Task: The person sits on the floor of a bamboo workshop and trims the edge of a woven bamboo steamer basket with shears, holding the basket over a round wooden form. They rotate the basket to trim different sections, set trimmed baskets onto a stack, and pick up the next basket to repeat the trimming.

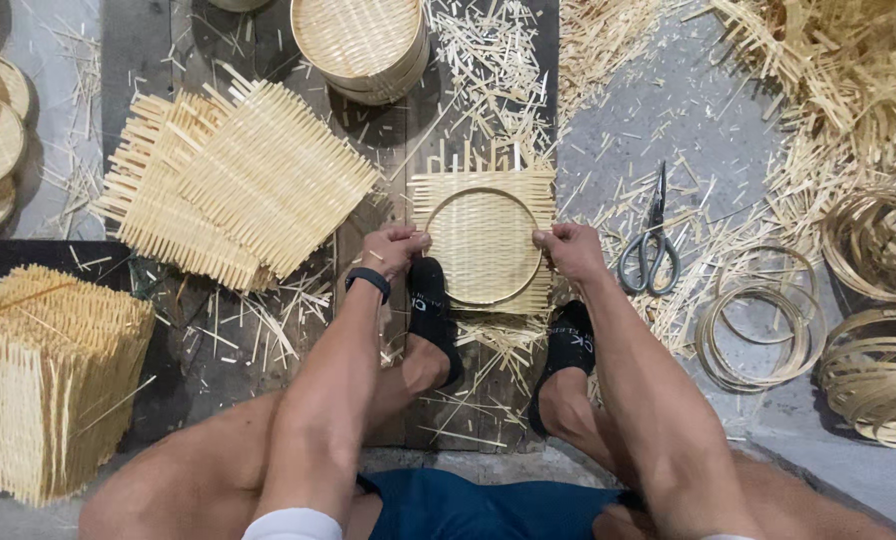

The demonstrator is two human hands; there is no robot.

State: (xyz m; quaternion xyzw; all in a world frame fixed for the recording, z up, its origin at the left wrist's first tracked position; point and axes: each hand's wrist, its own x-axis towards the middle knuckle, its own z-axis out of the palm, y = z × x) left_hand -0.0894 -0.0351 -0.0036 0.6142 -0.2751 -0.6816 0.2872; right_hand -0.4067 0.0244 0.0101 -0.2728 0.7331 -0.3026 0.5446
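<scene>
mat under my fingers (483, 245): pale straw yellow, fine woven cross-hatch
ring on it (438, 215): light tan
my socks (430, 310): black, white lettering
my wristband (368, 281): black
my shorts (468, 505): dark blue
scissors (652, 245): dull grey
floor (658, 110): grey

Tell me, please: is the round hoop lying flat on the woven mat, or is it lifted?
Flat: the hoop rests on the woven mat, its whole outline touching, pressed by left hand and right hand.

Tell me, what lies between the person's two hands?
In the head view, a square woven bamboo mat with a thin bamboo ring on it spans from left hand to right hand.
</scene>
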